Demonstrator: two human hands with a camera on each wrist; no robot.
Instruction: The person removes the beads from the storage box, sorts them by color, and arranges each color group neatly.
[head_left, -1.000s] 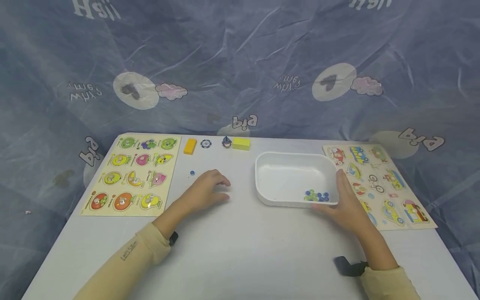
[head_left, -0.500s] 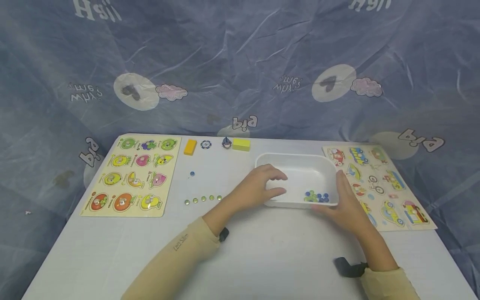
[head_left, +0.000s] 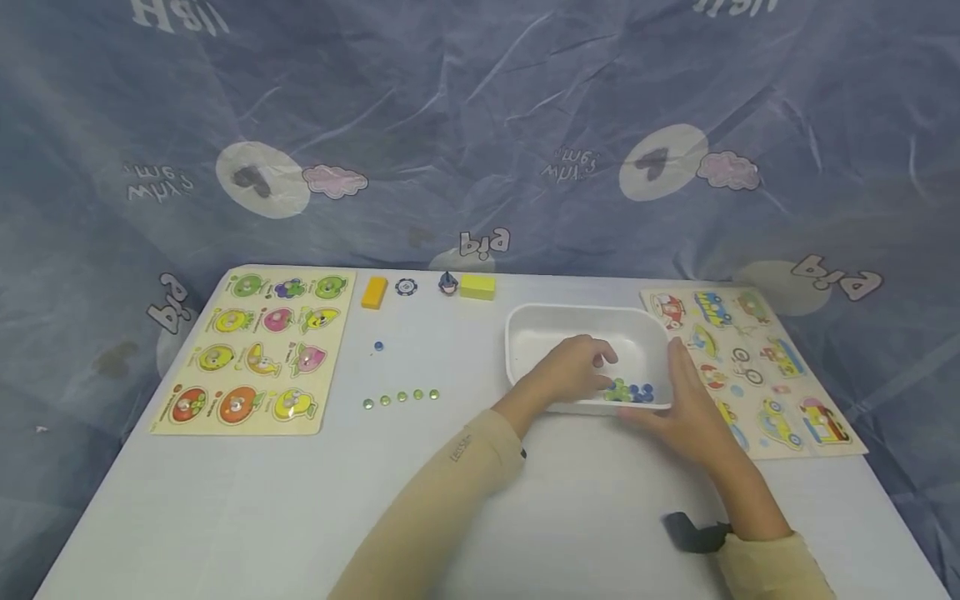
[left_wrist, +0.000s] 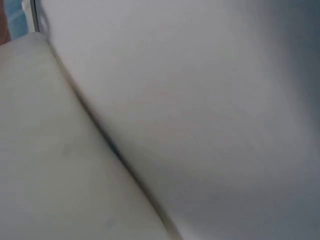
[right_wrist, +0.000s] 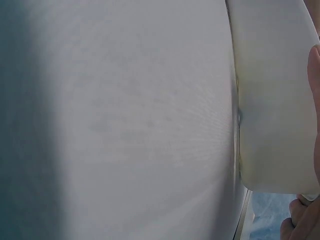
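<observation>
A white plastic tray (head_left: pixel 585 408) stands on the table, with blue and green glass beads (head_left: pixel 628 391) clustered in its near right corner. My left hand (head_left: pixel 572 367) reaches inside over the near wall, fingers slightly bent and apart from the thumb, beside the cluster. At the tray's right end my right hand (head_left: pixel 693 412) grips the corner, thumb along the near wall and fingers on the side. In the right wrist view the tray wall (right_wrist: pixel 277 100) and part of the right thumb show. The left wrist view shows mostly sleeve (left_wrist: pixel 65 150) and table.
Several green beads (head_left: pixel 402 397) lie in a row left of the tray, a blue bead (head_left: pixel 378 346) behind them. Fruit puzzle board (head_left: pixel 251 350) left; vehicle puzzle board (head_left: pixel 750 375) right. Orange block (head_left: pixel 374 292), round chip (head_left: pixel 406 287), small figure (head_left: pixel 447 284), yellow block (head_left: pixel 477 287) line the back.
My left hand has moved right, from beside the green bead row into the tray near the beads. The row came into sight as it left. My right hand stays on the tray.
</observation>
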